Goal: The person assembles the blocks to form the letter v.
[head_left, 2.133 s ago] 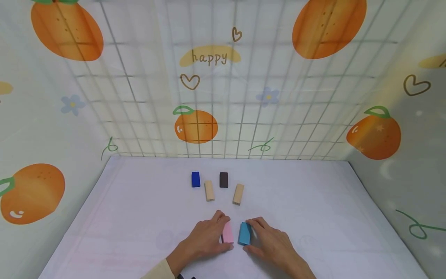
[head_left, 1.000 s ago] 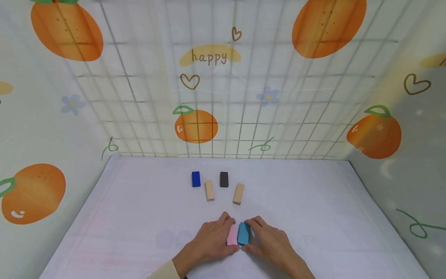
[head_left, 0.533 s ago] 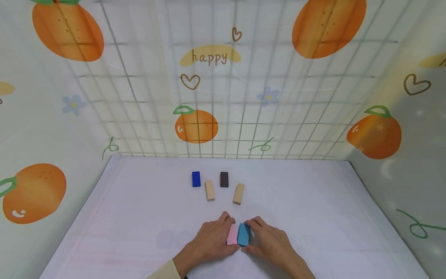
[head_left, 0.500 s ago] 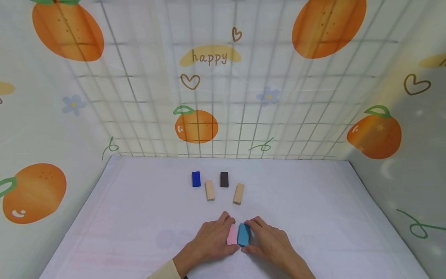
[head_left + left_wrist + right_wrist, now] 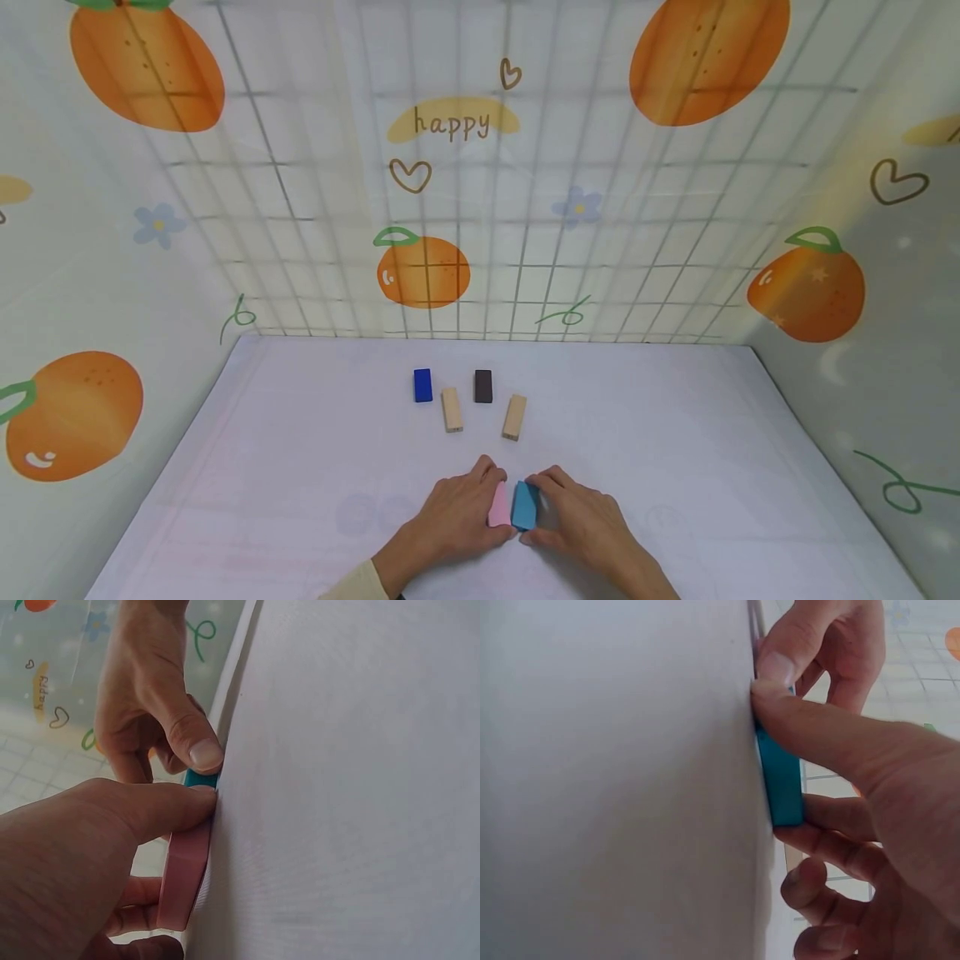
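Observation:
My left hand (image 5: 457, 510) pinches a pink block (image 5: 499, 505) between thumb and fingers, low over the white tabletop. Beside it my right hand (image 5: 585, 517) grips a teal-blue block (image 5: 524, 505) by its two ends. The blocks lie side by side lengthwise, close together, with the two thumbs almost meeting at their near ends. In the left wrist view the pink block (image 5: 184, 874) shows a long flat side at the table surface. The right wrist view shows the blue block (image 5: 781, 780) under the thumb, its far end at the fingertips.
Beyond the hands lie a dark blue block (image 5: 423, 385), a black block (image 5: 483, 386) and two plain wooden blocks, one at left (image 5: 452, 409) and one at right (image 5: 513, 417). A printed curtain (image 5: 330, 192) over a wire grid closes off the table's back.
Over the past two seconds my left hand has moved the pink block right, narrowing the gap to the blue one. During the last half second both hands have stayed nearly still.

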`<control>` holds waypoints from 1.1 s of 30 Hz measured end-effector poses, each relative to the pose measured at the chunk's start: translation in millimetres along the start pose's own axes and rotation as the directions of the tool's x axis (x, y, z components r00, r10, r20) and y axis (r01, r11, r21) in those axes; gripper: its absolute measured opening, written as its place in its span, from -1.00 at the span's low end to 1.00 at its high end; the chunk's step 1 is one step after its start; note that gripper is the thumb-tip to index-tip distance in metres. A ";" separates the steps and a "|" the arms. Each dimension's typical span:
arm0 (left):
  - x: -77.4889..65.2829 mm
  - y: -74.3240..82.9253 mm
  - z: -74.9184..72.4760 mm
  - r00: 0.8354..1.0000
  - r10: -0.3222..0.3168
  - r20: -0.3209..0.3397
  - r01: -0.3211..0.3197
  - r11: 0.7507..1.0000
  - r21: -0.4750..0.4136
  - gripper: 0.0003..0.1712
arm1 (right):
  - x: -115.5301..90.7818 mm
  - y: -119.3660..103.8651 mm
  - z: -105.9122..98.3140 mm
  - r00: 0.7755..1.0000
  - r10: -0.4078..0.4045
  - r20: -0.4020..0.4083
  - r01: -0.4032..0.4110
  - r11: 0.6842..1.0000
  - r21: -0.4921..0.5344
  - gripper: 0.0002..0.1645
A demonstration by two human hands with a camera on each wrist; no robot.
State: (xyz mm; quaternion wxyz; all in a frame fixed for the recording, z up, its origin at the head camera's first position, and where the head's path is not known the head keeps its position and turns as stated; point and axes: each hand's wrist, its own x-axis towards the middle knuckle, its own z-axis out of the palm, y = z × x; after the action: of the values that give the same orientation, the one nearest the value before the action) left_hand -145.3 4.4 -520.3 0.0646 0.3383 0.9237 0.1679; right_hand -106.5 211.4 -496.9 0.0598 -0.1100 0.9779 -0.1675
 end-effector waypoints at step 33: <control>-0.6 2.6 -1.1 0.989 0.137 -0.053 -0.133 0.988 0.081 -0.11 | 16.0 35.0 -28.6 0.984 -0.020 -0.178 0.022 1.000 0.006 -0.34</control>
State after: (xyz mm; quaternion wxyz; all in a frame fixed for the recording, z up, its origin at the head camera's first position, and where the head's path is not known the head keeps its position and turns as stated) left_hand -143.4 5.6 -518.4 0.0130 0.3973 0.9059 0.1459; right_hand -133.3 248.8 -483.4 -0.0293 -0.1046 0.9774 -0.1812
